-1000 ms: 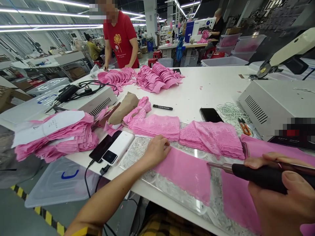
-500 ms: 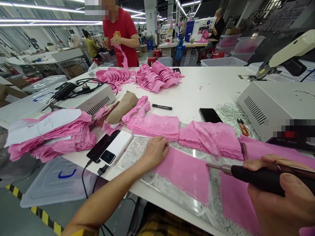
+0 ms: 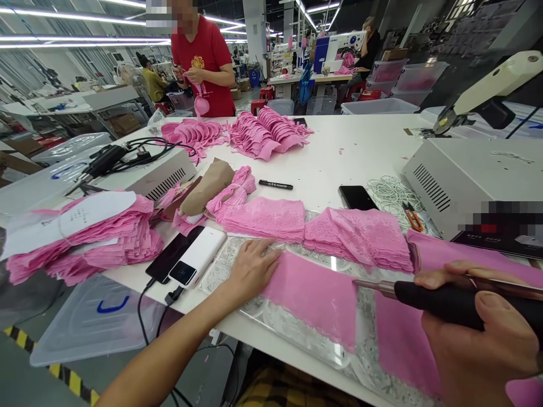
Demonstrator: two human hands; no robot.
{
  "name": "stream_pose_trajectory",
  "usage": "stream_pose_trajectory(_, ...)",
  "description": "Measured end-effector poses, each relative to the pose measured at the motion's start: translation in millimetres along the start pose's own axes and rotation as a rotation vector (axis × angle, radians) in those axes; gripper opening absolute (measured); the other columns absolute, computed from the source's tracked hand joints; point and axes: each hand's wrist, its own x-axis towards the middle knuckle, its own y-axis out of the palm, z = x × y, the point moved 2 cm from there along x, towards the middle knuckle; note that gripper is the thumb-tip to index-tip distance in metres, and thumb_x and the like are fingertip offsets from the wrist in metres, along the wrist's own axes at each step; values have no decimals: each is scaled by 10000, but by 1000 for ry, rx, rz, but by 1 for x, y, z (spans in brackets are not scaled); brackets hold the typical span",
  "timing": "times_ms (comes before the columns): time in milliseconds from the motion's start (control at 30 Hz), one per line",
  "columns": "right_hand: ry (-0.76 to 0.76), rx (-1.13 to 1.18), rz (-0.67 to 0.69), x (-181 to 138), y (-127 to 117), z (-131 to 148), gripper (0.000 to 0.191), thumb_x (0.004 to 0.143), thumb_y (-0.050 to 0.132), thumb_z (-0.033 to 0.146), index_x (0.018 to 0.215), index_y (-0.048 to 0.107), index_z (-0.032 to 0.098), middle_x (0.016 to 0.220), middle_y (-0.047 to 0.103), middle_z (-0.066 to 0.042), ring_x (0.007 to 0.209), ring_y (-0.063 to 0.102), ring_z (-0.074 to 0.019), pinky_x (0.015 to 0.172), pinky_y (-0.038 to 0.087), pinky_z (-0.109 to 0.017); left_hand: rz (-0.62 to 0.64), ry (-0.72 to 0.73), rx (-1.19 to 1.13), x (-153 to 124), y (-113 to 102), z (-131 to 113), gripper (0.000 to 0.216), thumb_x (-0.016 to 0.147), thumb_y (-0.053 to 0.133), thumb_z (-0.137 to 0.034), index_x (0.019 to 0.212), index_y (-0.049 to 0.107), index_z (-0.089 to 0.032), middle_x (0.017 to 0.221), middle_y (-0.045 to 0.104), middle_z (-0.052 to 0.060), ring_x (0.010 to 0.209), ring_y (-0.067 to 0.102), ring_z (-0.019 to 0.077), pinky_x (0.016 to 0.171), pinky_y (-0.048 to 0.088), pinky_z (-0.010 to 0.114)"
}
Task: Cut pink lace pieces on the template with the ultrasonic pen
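Observation:
My left hand (image 3: 253,267) lies flat, fingers stretched, at the left edge of a pink fabric piece (image 3: 314,297). That piece rests on a clear, scratched board (image 3: 224,265). In my right hand (image 3: 487,333) is a black-handled soldering-iron-like tool (image 3: 436,302), its thin metal tip at the fabric's upper right edge. A second slim metal tool, partly hidden, lies along the same hand. Right of the gap is another pink piece (image 3: 403,339), partly covered by my right hand. Behind the board's middle sit stacked pink lace pieces (image 3: 263,217) and a second lace stack (image 3: 360,240).
A white power bank (image 3: 203,254) and a dark phone (image 3: 172,257) lie at left, cables hanging over the edge. Further back are a marker (image 3: 275,185), another phone (image 3: 357,198), orange snips (image 3: 412,217) and vented boxes (image 3: 458,175). Across the table stands a person in red (image 3: 207,56).
My left hand has slid slightly left, its curled fingers now stretched out flat. The tool tip stays at the fabric edge. The whole view has shifted a little.

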Motion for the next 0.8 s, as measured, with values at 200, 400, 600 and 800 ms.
stream_pose_trajectory(200, -45, 100, -15, 9, -6, -1, 177, 530, 516, 283, 674, 583, 204, 682, 587, 14, 430, 508, -149, 450, 427, -354, -96, 186, -46, -3, -9, -41, 298, 1024, 432, -226, 1179, 679, -168, 1240, 679, 126, 1142, 640, 251, 1002, 499, 462)
stream_pose_trajectory(400, -100, 104, 2, 11, -9, 0, 173, 565, 541, 286, 698, 605, 195, 696, 602, 15, 429, 538, -156, 451, 429, -346, 78, 378, -187, -5, 6, -100, 395, 1045, 409, -351, 1366, 554, -173, 1439, 561, 94, 1367, 499, 278, 1130, 427, 487)
stream_pose_trajectory(600, -89, 129, 17, 10, -8, 0, 189, 558, 545, 284, 712, 602, 190, 708, 609, 17, 429, 535, -145, 452, 426, -330, 200, 399, -210, -2, 20, -112, 505, 1054, 363, -418, 1467, 429, -133, 1493, 497, 113, 1435, 407, 273, 1177, 367, 478)
stream_pose_trajectory(800, -127, 147, 70, 9, -6, 0, 180, 592, 570, 267, 743, 610, 179, 722, 610, 6, 439, 548, -144, 460, 447, -330, 197, 396, -222, 6, 31, -116, 528, 1038, 399, -463, 1465, 437, -155, 1491, 497, 117, 1443, 394, 265, 1175, 365, 470)
